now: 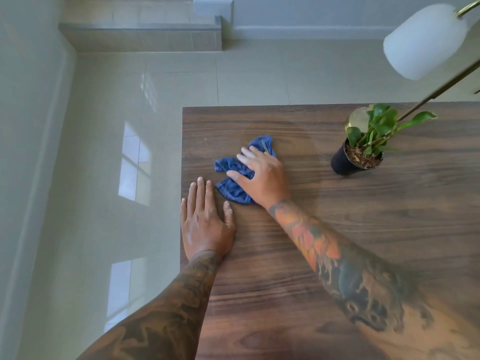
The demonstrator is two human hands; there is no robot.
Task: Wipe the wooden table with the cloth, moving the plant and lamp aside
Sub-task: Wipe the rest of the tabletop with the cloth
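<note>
The cloth [235, 178], blue and crumpled, lies on the wooden table [363, 216] near its left edge, and our right hand [262, 178] presses it down with spread fingers, so we judge that the wiping is going on here. Our left hand [205, 222] lies flat and released just beside the cloth, probably to steady us. The plant [368, 133] stands well apart to the right in 1 black pot [342, 162] filled with brown soil, near the lamp [426, 40], whose base is mostly hidden behind the leaves.
</note>
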